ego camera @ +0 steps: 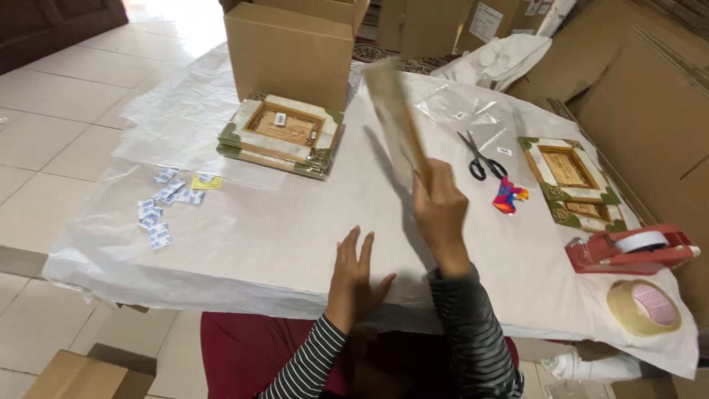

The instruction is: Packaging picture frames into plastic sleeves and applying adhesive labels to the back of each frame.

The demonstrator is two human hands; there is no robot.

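While the right hand closes around its lower end, the blurred flat frame stands tilted above the table, its long axis running from the fist up and away toward the cardboard box. The left hand lies open, fingers spread, flat on the white paper just below-left, holding nothing.

A table draped in white sheeting carries 2 stacks of ornate picture frames, scissors and small sachets. A red tape dispenser and a tape roll lie at its right edge, a cardboard box at the far side.
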